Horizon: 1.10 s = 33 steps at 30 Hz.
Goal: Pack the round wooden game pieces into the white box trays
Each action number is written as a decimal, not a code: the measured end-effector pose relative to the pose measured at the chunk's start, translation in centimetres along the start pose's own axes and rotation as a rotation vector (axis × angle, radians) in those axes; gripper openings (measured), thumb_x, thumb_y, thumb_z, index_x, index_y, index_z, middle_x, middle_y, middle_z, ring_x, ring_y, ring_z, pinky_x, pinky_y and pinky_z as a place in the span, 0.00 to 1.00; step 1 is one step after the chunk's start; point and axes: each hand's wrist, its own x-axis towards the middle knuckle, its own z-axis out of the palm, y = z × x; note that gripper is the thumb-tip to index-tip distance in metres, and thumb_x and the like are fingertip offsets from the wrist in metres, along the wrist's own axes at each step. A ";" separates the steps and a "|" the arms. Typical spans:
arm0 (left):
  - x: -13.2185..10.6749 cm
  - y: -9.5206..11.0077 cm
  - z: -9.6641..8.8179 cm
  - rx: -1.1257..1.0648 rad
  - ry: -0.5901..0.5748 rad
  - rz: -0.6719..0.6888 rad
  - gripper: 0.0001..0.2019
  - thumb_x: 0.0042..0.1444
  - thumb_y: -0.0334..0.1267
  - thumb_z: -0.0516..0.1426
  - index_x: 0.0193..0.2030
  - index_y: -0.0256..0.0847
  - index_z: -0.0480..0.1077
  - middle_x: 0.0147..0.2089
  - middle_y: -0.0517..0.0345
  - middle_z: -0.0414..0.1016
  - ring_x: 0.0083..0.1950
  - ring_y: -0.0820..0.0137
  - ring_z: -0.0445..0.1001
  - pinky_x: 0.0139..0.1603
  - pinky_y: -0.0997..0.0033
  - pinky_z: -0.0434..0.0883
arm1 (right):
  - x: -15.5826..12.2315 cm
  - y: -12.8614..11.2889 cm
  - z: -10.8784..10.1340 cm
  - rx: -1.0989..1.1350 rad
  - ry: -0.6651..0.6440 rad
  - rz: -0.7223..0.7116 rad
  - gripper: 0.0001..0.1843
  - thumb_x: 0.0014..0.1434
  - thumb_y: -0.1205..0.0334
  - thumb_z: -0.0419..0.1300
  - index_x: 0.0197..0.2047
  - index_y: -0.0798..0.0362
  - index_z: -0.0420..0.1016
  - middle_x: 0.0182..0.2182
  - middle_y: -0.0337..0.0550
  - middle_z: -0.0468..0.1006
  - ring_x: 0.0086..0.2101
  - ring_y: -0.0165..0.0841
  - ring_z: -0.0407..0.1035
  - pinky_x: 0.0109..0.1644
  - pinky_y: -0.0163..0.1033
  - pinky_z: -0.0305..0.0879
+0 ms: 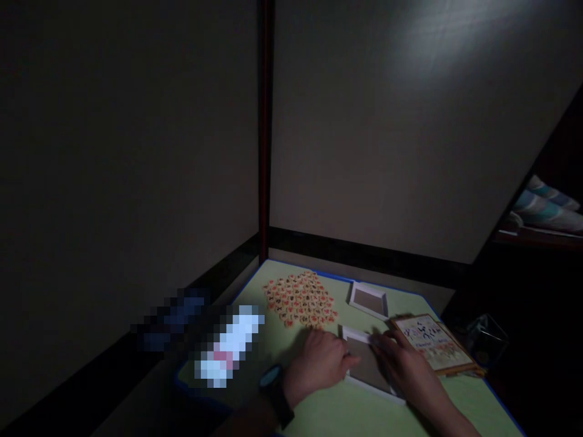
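A shallow white cardboard box with a grey-brown inside [371,364] lies on the table between my hands. My left hand [324,359], with a dark watch on its wrist, is closed at the box's left side, its thumb over the rim. At the right side, my right hand [405,361] has its fingers bent over the far right rim; some fingertips are hidden. Past my left hand, many round wooden Chinese chess pieces [300,298] with red and black characters lie flat, packed close together.
A second shallow white box [370,300] lies farther back. At the right is a printed board or lid [435,343] with characters. A lit, blurred-out screen [230,346] stands at the left of the green table [319,403]. Walls meet behind it.
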 end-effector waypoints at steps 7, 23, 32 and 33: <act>1.9 -0.2 -2.2 0.097 0.137 -0.031 0.23 0.70 0.40 0.41 0.42 0.34 0.76 0.38 0.41 0.81 0.42 0.57 0.79 0.43 0.58 0.73 | 0.5 0.6 -1.1 0.043 0.064 0.027 0.22 0.65 0.48 0.48 0.43 0.48 0.81 0.45 0.52 0.78 0.37 0.41 0.77 0.41 0.44 0.74; 2.3 -1.7 0.7 -0.037 0.140 0.001 0.17 0.59 0.42 0.51 0.37 0.37 0.79 0.38 0.46 0.81 0.40 0.58 0.78 0.45 0.59 0.71 | 14.4 -7.4 -6.7 0.216 0.225 -0.221 0.17 0.65 0.54 0.53 0.36 0.52 0.80 0.31 0.46 0.82 0.28 0.34 0.74 0.36 0.37 0.70; 3.3 -5.2 -2.2 -0.107 0.257 -0.347 0.18 0.61 0.43 0.49 0.33 0.40 0.79 0.34 0.48 0.81 0.34 0.64 0.76 0.36 0.69 0.64 | 9.8 -3.8 -3.7 0.207 0.088 -0.095 0.19 0.60 0.64 0.51 0.49 0.52 0.79 0.38 0.47 0.82 0.31 0.36 0.75 0.39 0.42 0.72; 3.4 -5.8 -2.4 -0.127 0.278 -0.387 0.18 0.61 0.42 0.50 0.31 0.40 0.79 0.32 0.49 0.80 0.33 0.65 0.75 0.35 0.70 0.62 | 8.8 -3.1 -3.4 0.208 0.081 -0.079 0.17 0.61 0.63 0.51 0.46 0.52 0.80 0.39 0.48 0.82 0.34 0.38 0.76 0.42 0.44 0.72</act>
